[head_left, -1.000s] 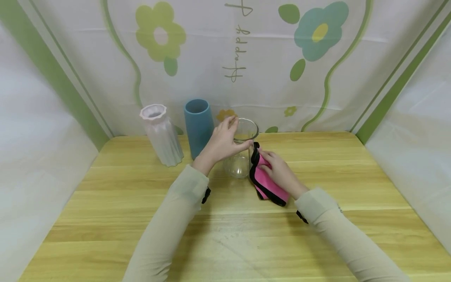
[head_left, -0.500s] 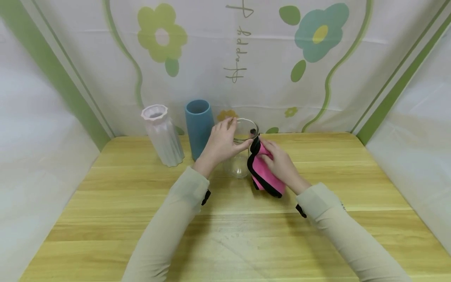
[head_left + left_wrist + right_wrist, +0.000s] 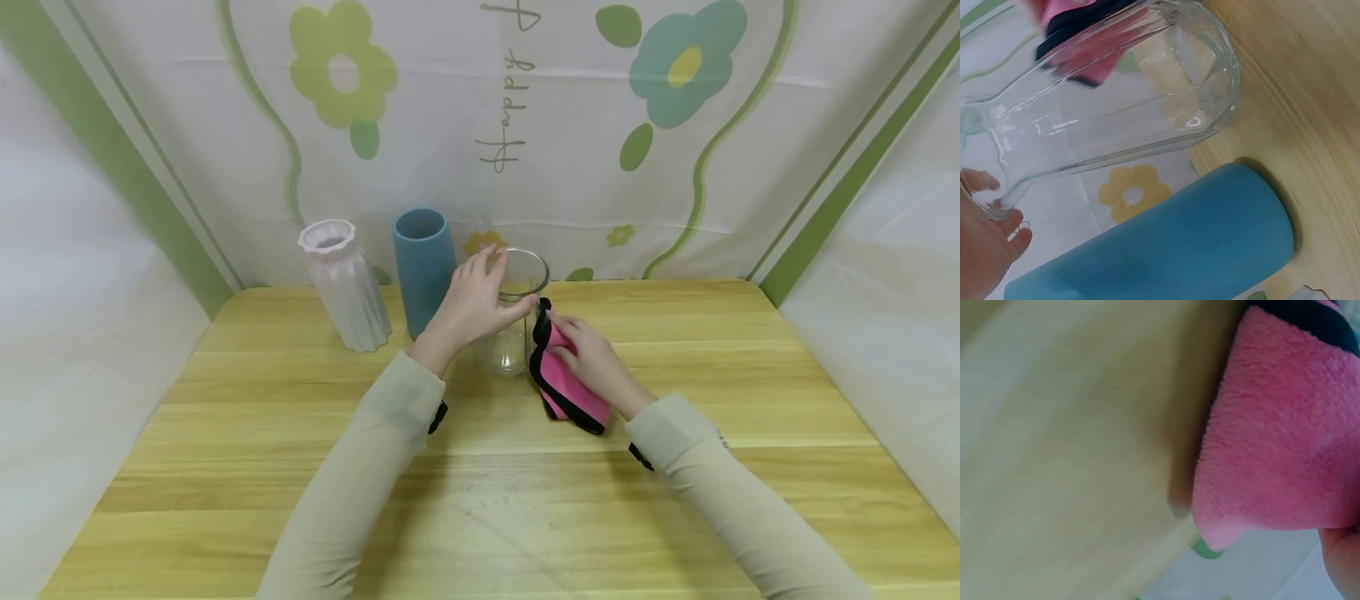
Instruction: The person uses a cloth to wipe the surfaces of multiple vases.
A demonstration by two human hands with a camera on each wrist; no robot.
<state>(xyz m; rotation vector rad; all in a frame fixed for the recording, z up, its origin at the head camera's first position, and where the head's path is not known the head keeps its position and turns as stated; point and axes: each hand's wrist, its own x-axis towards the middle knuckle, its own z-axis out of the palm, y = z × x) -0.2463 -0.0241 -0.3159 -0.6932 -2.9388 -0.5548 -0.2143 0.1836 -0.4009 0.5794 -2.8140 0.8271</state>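
A clear glass vase [image 3: 512,354] stands upright on the wooden table, its faceted body plain in the left wrist view. My left hand [image 3: 474,304] grips the vase near its rim, thumb on the near side and fingers around the far left. My right hand [image 3: 595,364] holds a pink cleaning cloth [image 3: 573,396] with black edging against the right side of the vase. Folds of fluffy pink cloth [image 3: 1279,437] fill much of the right wrist view and hide most of that hand.
Just left of the glass stands a blue vase [image 3: 423,275]. Farther left is a white ribbed vase [image 3: 347,292]. The wooden table [image 3: 487,517] meets a floral curtain [image 3: 450,117] at its back edge.
The right hand and cloth rose along the glass, then came back down to about where they were. My left hand keeps its hold near the rim.
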